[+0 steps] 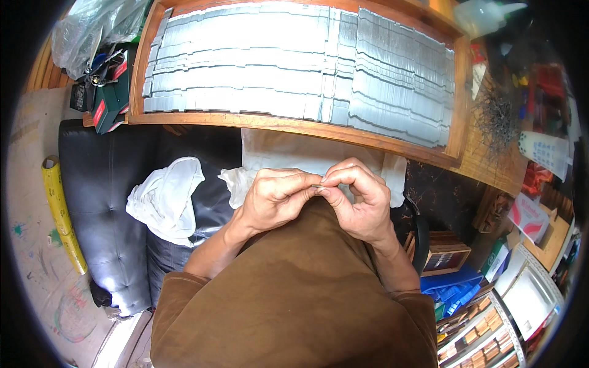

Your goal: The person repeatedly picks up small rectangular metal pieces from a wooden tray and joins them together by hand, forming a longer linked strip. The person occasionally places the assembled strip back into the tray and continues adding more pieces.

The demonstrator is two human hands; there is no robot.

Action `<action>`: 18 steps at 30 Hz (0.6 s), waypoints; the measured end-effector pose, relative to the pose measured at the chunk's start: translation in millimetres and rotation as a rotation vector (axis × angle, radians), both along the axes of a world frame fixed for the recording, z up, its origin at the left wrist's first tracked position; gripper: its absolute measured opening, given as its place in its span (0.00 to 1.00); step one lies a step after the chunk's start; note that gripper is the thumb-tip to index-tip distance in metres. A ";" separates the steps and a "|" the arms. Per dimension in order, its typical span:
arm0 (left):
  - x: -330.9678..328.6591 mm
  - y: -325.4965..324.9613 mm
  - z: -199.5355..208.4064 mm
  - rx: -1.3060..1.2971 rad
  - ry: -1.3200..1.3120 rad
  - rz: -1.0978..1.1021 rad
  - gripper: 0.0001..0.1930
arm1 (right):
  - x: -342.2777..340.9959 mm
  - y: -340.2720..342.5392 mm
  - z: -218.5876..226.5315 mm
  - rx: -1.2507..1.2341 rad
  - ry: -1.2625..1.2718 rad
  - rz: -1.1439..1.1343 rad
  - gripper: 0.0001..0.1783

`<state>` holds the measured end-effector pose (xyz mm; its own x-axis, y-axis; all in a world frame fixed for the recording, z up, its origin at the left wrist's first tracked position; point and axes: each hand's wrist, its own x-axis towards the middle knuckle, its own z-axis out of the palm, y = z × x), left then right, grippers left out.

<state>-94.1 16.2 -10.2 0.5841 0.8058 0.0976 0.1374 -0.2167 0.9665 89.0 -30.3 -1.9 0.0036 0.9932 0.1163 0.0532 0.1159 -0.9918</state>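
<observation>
In front of my chest both hands come together, fingertips nearly touching. My left hand [275,197] is closed, thumb and forefinger pinching one end of a small thin sliver-like piece [317,186]. The other end lies between the thumb and forefinger of my right hand [363,201], also closed in a pinch. Fingers cover most of the piece, so its kind does not show. Beyond my hands stands a wooden tray [294,127] packed with rows of thin silvery-grey strips [245,58].
A white cloth [167,199] lies on the black padded seat [107,214] at left, near a yellow tube [62,214]. Dark thin wire-like bits [498,118] are heaped right of the tray. Scissors [98,70] and a plastic bag [98,34] sit at far left.
</observation>
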 end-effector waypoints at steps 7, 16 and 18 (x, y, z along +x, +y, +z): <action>0.5 -0.1 0.3 0.001 -0.002 0.001 0.10 | -0.9 -0.3 -0.2 0.001 0.017 -0.010 0.06; 4.7 0.8 4.8 -0.016 -0.026 0.009 0.09 | -0.2 -1.8 -0.5 0.017 0.018 -0.061 0.06; 4.9 -0.2 3.1 -0.010 -0.031 0.025 0.08 | 7.0 -6.6 10.7 -0.023 0.011 -0.141 0.06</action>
<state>-89.2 16.0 -7.1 0.5606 0.8211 0.1074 0.1126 -0.2041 0.9724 96.0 -36.8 8.7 0.1446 0.9851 0.0927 0.0560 0.0854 -0.9948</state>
